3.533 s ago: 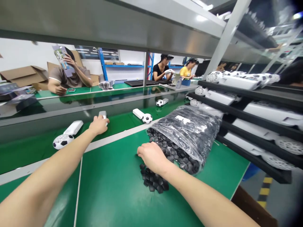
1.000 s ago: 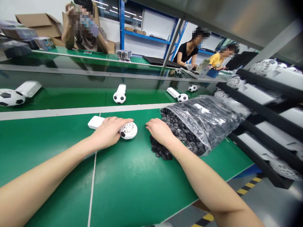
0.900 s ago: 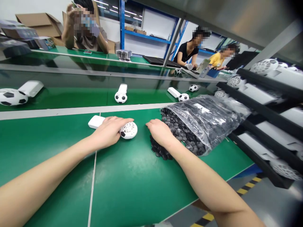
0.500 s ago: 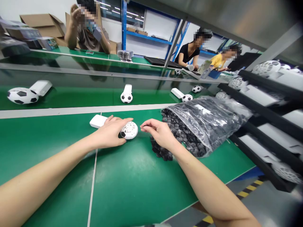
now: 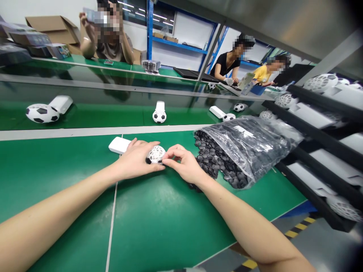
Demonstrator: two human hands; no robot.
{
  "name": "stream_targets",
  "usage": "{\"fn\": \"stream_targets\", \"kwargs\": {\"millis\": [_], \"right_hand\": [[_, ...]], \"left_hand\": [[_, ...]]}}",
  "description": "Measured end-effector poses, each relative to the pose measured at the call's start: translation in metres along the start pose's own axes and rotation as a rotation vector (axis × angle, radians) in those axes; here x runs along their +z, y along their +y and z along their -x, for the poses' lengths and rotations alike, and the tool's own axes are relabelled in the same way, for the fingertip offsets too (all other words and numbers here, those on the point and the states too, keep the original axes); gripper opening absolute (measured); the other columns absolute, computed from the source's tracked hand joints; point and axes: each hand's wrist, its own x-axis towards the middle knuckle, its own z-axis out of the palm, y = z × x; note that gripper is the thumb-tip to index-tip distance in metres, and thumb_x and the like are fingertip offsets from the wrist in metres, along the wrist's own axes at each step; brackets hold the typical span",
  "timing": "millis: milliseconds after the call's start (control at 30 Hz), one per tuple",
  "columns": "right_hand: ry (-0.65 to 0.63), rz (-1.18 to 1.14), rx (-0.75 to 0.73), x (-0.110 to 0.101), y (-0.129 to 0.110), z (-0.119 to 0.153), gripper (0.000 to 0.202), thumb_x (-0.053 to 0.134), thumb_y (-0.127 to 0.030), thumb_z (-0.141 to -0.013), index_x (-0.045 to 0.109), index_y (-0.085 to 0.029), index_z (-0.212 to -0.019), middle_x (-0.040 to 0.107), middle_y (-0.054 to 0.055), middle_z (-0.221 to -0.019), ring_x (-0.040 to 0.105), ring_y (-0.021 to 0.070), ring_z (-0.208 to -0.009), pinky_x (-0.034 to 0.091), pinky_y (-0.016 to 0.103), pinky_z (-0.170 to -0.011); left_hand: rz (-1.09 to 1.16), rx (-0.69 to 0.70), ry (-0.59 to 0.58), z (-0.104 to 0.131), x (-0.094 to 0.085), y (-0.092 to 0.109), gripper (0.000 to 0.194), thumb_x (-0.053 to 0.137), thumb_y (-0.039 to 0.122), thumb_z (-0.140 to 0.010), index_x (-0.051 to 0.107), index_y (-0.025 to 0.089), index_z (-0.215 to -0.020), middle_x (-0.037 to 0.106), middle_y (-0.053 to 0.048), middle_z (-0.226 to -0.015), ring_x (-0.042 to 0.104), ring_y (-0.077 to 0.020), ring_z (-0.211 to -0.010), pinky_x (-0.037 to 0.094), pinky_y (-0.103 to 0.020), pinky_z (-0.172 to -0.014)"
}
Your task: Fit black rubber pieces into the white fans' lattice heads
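Observation:
My left hand [image 5: 136,158] is wrapped over a white device with a round football-patterned head [image 5: 157,153] and a white block-shaped handle [image 5: 119,146], lying on the green bench. Its thumb and fingers grip the head, whose upper face is an open white lattice with black patches on the side. At the right rim of that head, my right hand [image 5: 181,162] pinches a small black piece [image 5: 161,161], mostly hidden by the fingertips. Many similar black pieces [image 5: 211,162] spill from a clear plastic bag [image 5: 255,138] just beyond my right hand.
Similar football devices [image 5: 42,113] lie along the dark green conveyor [image 5: 113,113] ahead. Black trays [image 5: 317,136] with white parts are stacked at the right. Across the line sit several people [image 5: 227,68], one holding up an object. Cardboard boxes [image 5: 52,30] stand at far left.
My right hand has moved left from beside the bag to the football head, fingertips now touching its rim. My left thumb has shifted right along it. Devices on the conveyor have moved right.

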Motion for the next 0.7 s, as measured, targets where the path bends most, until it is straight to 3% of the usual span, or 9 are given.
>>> {"fn": "stream_targets", "kwargs": {"millis": [200,333,467,600,700], "right_hand": [[0.030,0.010,0.038,0.005,0.006,-0.002,0.004,0.062,-0.020,-0.073,0.059,-0.017,-0.072,0.051,0.001,-0.084,0.052,0.0121,-0.079,0.045,0.024,-0.067],[0.006,-0.045,0.130,0.006,0.010,-0.006,0.011,0.064,-0.023,-0.070,0.054,-0.016,-0.069,0.051,-0.001,-0.078,0.051,0.0096,-0.068,0.044,0.025,-0.066],[-0.023,-0.113,0.240,0.004,0.010,-0.012,0.020,0.067,-0.027,-0.065,0.050,-0.017,-0.071,0.050,-0.005,-0.067,0.046,0.0076,-0.056,0.039,0.021,-0.054],[-0.097,-0.044,0.211,-0.014,0.011,-0.014,0.024,0.069,-0.030,-0.063,0.052,-0.017,-0.074,0.055,-0.004,-0.068,0.049,0.0085,-0.058,0.040,0.021,-0.055],[-0.151,0.211,0.217,-0.037,0.014,-0.010,0.015,0.065,-0.030,-0.068,0.057,-0.018,-0.072,0.058,-0.002,-0.065,0.052,0.0101,-0.060,0.040,0.022,-0.058]], "left_hand": [[0.003,-0.013,0.023,0.000,-0.001,0.005,0.066,0.048,0.060,-0.072,0.047,0.018,-0.123,0.057,-0.009,-0.117,0.046,-0.0293,-0.108,0.027,-0.049,-0.097],[0.001,-0.047,0.040,-0.001,-0.002,0.009,0.060,0.051,0.057,-0.071,0.051,0.021,-0.119,0.060,-0.008,-0.109,0.049,-0.0293,-0.101,0.035,-0.045,-0.088],[0.004,-0.053,0.044,-0.004,-0.002,0.010,0.058,0.054,0.056,-0.068,0.055,0.020,-0.114,0.062,-0.008,-0.100,0.050,-0.0293,-0.096,0.039,-0.040,-0.081],[0.045,0.004,0.024,-0.003,-0.003,0.008,0.058,0.058,0.052,-0.066,0.055,0.020,-0.114,0.061,-0.007,-0.102,0.049,-0.0276,-0.097,0.038,-0.040,-0.085],[0.080,0.045,-0.033,0.000,-0.003,0.007,0.065,0.058,0.058,-0.064,0.050,0.023,-0.119,0.057,-0.008,-0.110,0.043,-0.0295,-0.106,0.035,-0.043,-0.089]]}}
